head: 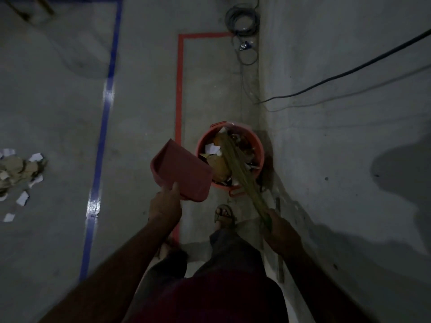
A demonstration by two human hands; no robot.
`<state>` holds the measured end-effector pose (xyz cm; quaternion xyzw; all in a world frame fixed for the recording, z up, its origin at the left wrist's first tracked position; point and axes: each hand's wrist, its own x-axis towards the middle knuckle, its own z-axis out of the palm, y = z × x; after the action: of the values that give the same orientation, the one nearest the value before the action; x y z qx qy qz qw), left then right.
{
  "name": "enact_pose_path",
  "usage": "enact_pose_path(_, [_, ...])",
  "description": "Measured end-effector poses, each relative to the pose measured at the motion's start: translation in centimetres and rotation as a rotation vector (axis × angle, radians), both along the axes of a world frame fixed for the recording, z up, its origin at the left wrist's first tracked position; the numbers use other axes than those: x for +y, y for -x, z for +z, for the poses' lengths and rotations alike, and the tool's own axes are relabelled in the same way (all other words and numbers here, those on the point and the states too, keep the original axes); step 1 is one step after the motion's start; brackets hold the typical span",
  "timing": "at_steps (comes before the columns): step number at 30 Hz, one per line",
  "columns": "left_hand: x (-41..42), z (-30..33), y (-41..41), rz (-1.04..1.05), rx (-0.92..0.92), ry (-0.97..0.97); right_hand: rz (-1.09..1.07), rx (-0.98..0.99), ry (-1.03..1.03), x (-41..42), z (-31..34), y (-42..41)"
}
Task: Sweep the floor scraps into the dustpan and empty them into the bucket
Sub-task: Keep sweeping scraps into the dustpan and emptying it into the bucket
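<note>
Floor [58, 113] grey, blue tape line [102, 141]. Red bucket [260, 159] full, just ahead of right hand [279, 227]. Red dustpan [184, 169] empty, pinched by left hand [164, 203]. Right grip wrapped round broom [235, 164], bristles over bucket. Scraps [18, 173] far left of left grip.

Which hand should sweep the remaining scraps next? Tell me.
Right hand: it grips the broom. Left hand holds the dustpan, the side nearer the scrap pile.
</note>
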<state>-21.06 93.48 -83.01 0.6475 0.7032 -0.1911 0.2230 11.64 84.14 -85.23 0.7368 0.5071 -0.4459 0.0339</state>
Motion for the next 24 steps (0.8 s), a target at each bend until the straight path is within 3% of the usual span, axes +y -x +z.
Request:
enact_pose_path(5, [-3.5, 2.0, 4.5, 0.114, -0.093, -0.134, 0.000, 0.103, -0.164, -3.5, 4.0, 0.7])
enact_pose_path(10, [-7.7, 3.8, 9.7, 0.187, -0.092, -0.248, 0.151, 0.066, -0.354, -4.0, 7.1, 6.2])
enact_pose_path(24, [-22.7, 9.3, 32.0, 0.399, 0.118, -0.641, 0.723, 0.053, -0.731, -3.3, 12.3, 37.3])
